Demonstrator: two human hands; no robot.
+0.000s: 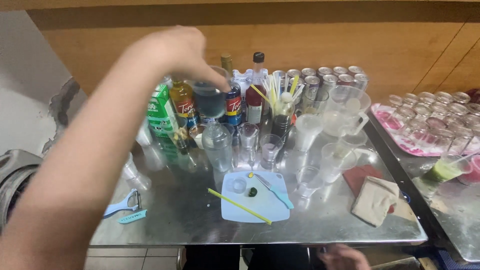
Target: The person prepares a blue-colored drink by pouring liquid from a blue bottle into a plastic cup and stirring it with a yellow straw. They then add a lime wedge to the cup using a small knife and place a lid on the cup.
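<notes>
My left hand (175, 52) reaches far over the steel table (175, 220) and grips a clear glass (210, 100) by its rim; dark liquid shows inside. The glass hangs just above a clear plastic shaker (217, 145) standing among empty cups. Syrup bottles (184, 102) and a green carton (160, 107) stand right behind it. Only the blurred top of my right hand (342, 257) shows, below the table's front edge, touching nothing I can see.
A light blue cutting board (260, 212) holds a teal-handled knife (277, 192), a lime piece (253, 191), a small cup and a yellow straw (240, 206). A peeler (125, 202) lies left, folded cloths (375, 200) right. Cans, a pitcher (347, 107) and a pink tray (385, 117) of glasses stand behind.
</notes>
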